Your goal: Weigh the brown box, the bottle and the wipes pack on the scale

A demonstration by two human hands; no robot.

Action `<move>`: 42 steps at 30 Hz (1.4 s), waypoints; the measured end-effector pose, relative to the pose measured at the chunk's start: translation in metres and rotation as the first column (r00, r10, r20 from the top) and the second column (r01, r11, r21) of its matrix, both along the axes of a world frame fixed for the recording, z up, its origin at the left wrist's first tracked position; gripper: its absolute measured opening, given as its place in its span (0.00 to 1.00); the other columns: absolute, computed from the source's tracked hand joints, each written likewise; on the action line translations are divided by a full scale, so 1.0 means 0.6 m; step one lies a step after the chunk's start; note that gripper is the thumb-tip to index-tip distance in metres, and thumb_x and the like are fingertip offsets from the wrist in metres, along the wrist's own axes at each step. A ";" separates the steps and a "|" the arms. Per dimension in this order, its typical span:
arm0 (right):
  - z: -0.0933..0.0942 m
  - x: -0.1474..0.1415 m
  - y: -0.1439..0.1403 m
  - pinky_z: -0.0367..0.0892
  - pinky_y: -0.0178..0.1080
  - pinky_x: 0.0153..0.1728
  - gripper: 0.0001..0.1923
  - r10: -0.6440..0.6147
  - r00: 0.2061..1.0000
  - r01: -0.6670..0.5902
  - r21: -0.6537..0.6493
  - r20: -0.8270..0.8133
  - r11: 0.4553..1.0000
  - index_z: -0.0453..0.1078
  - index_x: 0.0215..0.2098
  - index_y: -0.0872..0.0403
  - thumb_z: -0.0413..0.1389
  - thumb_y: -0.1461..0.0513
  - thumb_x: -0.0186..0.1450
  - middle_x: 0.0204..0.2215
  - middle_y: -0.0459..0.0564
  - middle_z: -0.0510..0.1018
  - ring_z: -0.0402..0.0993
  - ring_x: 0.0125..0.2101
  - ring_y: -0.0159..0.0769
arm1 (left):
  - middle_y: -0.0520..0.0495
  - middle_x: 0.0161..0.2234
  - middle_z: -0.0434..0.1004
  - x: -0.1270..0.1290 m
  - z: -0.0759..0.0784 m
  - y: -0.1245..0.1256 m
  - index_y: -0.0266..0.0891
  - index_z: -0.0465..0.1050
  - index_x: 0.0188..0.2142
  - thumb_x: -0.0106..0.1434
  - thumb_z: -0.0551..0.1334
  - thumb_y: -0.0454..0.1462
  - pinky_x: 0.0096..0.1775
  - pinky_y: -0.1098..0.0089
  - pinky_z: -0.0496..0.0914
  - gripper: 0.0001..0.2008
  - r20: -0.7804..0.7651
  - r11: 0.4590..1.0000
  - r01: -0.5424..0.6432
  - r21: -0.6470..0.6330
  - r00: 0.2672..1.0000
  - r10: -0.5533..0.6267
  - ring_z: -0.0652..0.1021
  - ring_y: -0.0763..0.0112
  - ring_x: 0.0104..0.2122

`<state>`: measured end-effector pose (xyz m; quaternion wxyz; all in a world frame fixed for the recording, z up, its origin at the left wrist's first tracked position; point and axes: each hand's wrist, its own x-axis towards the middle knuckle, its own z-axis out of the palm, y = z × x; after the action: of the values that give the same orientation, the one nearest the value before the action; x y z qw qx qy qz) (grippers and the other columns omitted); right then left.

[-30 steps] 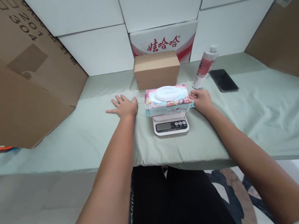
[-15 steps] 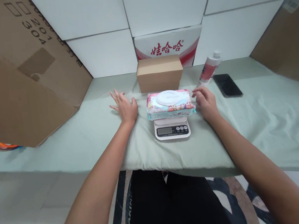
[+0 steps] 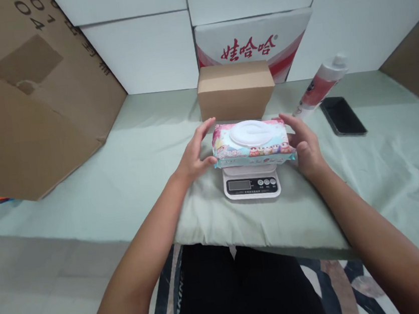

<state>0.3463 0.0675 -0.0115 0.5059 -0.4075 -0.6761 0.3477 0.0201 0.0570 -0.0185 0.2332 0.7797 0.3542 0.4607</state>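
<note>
A pack of wet wipes (image 3: 251, 142) with a white oval lid lies across a white digital kitchen scale (image 3: 253, 192). The pack hides most of the scale's top; its dark display and several buttons show in front. My left hand (image 3: 194, 156) is at the pack's left end, thumb and fingers apart, the thumb tip at its lower corner. At the opposite end is my right hand (image 3: 305, 146), its forefinger reaching to the back corner and its thumb apart from the other fingers. Whether either hand presses on the pack, I cannot tell.
Behind the pack stands a brown cardboard box (image 3: 235, 93), before a white and red carton (image 3: 253, 41). A white and pink bottle (image 3: 319, 89) and a black phone (image 3: 343, 116) are at the right. A big carton (image 3: 30, 107) takes up the left of the cloth-covered table (image 3: 140, 149).
My left hand has moved right to the pack's left end. My right hand has opened and come against its right end. The pack remains on the scale, and the view has shifted.
</note>
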 end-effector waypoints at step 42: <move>0.024 0.177 -0.131 0.75 0.61 0.44 0.52 -0.415 0.907 0.421 0.237 -0.077 0.876 0.75 0.62 0.33 0.77 0.40 0.39 0.58 0.61 0.78 0.75 0.62 0.66 | 0.37 0.72 0.64 0.200 0.102 -0.008 0.49 0.41 0.79 0.62 0.71 0.49 0.58 0.57 0.73 0.55 -0.418 0.980 0.197 -0.024 0.888 -0.189 0.74 0.43 0.64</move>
<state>0.4526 -0.0114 0.0032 0.6238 -0.4732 -0.6042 0.1480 0.1403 0.0520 0.0428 0.1890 0.8938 0.3121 0.2608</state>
